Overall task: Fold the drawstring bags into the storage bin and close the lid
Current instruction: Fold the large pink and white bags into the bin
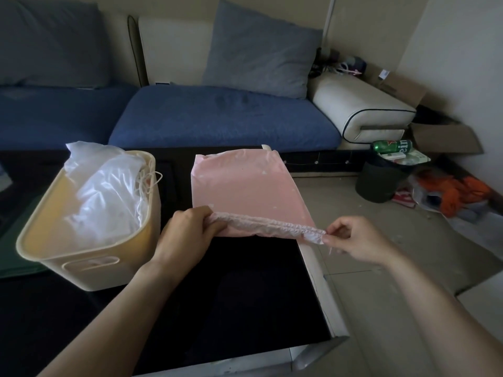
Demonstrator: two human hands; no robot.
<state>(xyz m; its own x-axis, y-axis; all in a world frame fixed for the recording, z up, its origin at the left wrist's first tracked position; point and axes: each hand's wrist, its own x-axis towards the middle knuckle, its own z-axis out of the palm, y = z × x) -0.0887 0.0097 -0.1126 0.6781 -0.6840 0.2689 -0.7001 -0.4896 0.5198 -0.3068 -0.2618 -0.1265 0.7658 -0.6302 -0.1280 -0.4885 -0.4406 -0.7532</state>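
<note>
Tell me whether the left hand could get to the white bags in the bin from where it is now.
Probably yes. The left hand grips the pink drawstring bag right beside the cream storage bin, whose top is open with no lid on; it must release the pink bag's hem first to reach the white bags.

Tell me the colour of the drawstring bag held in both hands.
Pale pink with small white specks; the drawstring bag shows best in the head view.

White bags (109,191) hide storage bin (89,257) interior; green mat (16,265) cut off at left edge.
</note>
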